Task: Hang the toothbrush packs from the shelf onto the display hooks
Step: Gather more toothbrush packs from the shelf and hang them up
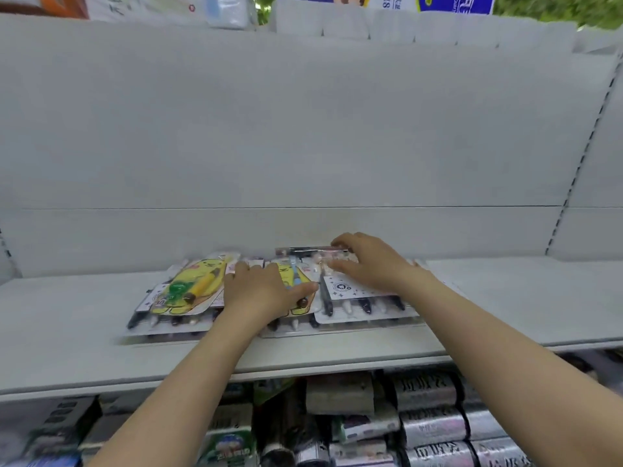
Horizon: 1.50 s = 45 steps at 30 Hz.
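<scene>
Several toothbrush packs lie flat in overlapping piles on the grey shelf (pixel 67 325). A yellow cartoon pack (pixel 192 286) tops the left pile. A second yellow pack (pixel 296 281) lies in the middle, and my left hand (pixel 263 291) rests flat on it with fingers spread. A white multi-brush pack (pixel 357 298) with dark handles tops the right pile. My right hand (pixel 367 261) lies on its far end, fingers reaching over the back edge; whether they curl round it is unclear. No display hooks are in view.
A bare grey back panel (pixel 303 129) rises behind the shelf, with a slotted upright (pixel 580 146) at the right. Boxed goods (pixel 431 419) fill the shelf below. More packages (pixel 438 3) stand along the top edge.
</scene>
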{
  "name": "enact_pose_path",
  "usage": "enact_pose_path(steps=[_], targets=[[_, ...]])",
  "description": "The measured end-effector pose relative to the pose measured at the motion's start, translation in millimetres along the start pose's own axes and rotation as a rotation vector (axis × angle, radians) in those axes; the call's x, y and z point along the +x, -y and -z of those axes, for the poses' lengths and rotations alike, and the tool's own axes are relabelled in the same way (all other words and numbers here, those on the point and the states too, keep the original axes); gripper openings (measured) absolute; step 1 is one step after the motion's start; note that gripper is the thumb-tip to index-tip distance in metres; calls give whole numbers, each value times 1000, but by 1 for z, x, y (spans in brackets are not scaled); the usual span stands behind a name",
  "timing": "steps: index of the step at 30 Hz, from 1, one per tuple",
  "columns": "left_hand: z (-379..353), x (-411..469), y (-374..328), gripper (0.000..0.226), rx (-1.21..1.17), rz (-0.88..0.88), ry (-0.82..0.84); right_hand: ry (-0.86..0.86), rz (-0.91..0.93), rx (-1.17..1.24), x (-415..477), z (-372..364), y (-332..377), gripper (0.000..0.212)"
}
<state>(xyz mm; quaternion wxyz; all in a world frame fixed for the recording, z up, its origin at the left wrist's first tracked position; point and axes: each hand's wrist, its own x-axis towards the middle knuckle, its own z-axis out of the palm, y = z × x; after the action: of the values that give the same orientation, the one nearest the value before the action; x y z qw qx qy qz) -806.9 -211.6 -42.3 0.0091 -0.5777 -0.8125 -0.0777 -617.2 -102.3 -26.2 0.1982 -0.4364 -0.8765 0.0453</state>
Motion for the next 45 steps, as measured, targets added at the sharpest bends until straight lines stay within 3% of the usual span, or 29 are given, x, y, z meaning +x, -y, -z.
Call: enact_pose_path(steps=[12,22,28,37,45], targets=[[11,8,16,92,11,-77,56,77,-135,-122,54,-34,-6,67],[2,2,8,105,15,-69,50,113,-131,-182,63,-37,4,61],[-1,-2,12,100,-79,-70,36,49,-137,-156,62,-40,0,61],[-12,-5,4,98,-125,-9,-1,26,-120,-312,59,-44,0,66],[-19,-7,2,108,-189,21,-12,93,-194,-54,56,-40,3,63]])
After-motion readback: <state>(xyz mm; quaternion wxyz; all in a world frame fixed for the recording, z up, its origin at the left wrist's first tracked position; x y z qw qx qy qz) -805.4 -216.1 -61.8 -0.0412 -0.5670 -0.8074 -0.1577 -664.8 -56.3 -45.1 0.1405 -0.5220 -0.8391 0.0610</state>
